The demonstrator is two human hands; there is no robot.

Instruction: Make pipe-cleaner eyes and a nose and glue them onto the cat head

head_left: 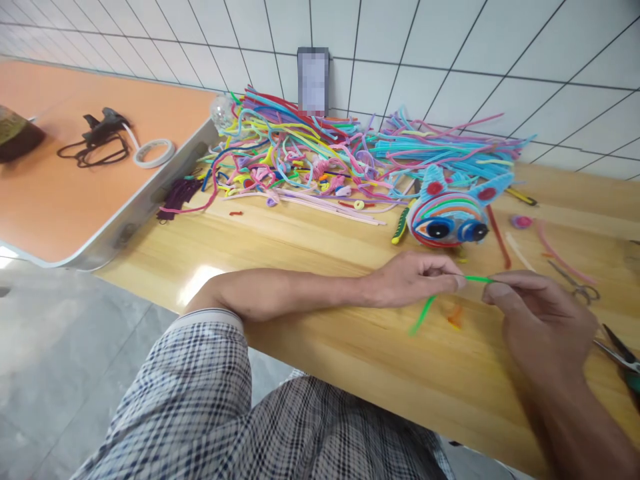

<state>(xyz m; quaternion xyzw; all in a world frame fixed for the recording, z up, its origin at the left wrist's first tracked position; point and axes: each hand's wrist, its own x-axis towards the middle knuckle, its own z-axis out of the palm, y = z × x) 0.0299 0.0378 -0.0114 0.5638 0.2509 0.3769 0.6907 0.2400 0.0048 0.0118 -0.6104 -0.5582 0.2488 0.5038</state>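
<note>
Between my two hands runs a bright green pipe cleaner (478,279), stretched short and nearly level above the table. My left hand (413,277) is closed in a pinch on it, and a loose green end hangs down below those fingers. Thumb and forefinger of my right hand (543,320) grip its other end. Just behind my left hand sits an animal head (450,210) made of coiled pipe cleaners, with blue ears, red ear centres, striped forehead and large black eyes. A small orange scrap (455,317) lies under the hands.
A heap of colourful pipe cleaners (310,153) lines the wall, with a phone (313,80) leaning behind it. Scissors (583,290), pliers (623,353) and a green-yellow handled tool (400,225) lie around. White tape (153,153) rests on the orange table (40,207) at left.
</note>
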